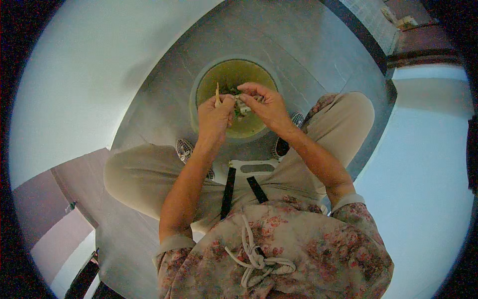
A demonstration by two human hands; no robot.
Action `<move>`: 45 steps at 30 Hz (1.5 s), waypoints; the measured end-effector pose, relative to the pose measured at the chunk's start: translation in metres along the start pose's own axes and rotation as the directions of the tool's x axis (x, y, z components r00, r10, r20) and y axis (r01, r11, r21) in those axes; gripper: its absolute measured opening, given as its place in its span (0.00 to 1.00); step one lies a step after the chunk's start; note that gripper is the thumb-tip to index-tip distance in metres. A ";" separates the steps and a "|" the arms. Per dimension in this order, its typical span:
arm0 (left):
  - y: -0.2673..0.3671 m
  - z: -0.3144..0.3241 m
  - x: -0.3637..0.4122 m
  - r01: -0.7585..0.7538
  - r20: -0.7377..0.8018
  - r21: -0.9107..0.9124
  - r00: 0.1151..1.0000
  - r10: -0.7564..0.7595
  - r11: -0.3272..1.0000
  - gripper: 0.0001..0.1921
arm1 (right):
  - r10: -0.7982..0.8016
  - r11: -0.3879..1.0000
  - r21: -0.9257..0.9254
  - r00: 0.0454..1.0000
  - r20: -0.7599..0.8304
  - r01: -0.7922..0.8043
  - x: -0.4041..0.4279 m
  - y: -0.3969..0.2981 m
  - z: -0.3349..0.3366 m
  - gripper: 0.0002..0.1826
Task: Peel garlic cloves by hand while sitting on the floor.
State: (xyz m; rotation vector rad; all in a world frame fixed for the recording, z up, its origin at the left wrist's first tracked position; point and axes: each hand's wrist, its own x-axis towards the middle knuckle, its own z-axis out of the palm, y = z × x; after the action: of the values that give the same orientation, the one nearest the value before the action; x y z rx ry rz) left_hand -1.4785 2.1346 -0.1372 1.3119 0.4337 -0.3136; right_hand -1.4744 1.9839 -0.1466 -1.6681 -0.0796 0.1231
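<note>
My left hand grips a slender, pale yellow, pointed strip that sticks up past its fingers; what exactly it is cannot be made out. Close to the left fingertips is my right hand, its thumb and index finger curled with a gap between them. A small pale bit lies between the two hands, and I cannot tell whether the right fingers pinch it. Below both hands stands a round bin with a yellowish inside. Dark green and whitish scraps lie in it, partly hidden by the hands.
My knees spread to either side of the bin, with patterned shoes beside it. A light plastic stool edge with a slot shows between my thighs. Grey tile floor runs under the bin. White walls rise at left and right.
</note>
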 end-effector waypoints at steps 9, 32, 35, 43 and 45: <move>0.002 0.003 -0.002 0.000 -0.040 0.000 0.999 0.000 1.000 0.06 | -0.035 0.982 -0.185 0.999 0.026 0.039 0.000 0.006 -0.001 0.10; -0.002 -0.011 0.001 -0.178 0.116 0.260 0.981 0.153 0.949 0.10 | 0.252 0.960 0.096 0.961 0.114 -0.263 0.006 0.002 -0.010 0.13; 0.001 -0.010 -0.001 -0.308 0.129 0.403 0.951 0.280 0.862 0.11 | 0.251 0.967 0.013 0.962 0.105 -0.254 0.007 0.004 -0.008 0.13; 0.000 -0.007 0.001 -0.269 0.110 0.476 0.963 0.246 0.837 0.11 | 0.265 0.962 0.033 0.957 0.121 -0.271 0.005 0.001 -0.006 0.12; -0.001 -0.009 0.003 -0.244 0.117 0.472 0.970 0.214 0.847 0.11 | 0.274 0.960 0.027 0.954 0.124 -0.279 0.005 0.000 -0.006 0.12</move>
State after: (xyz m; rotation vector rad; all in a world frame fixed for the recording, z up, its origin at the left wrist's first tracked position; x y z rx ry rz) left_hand -1.4779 2.1428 -0.1412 1.8239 0.1413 -0.2677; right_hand -1.4686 1.9783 -0.1465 -1.6196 0.0671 0.4345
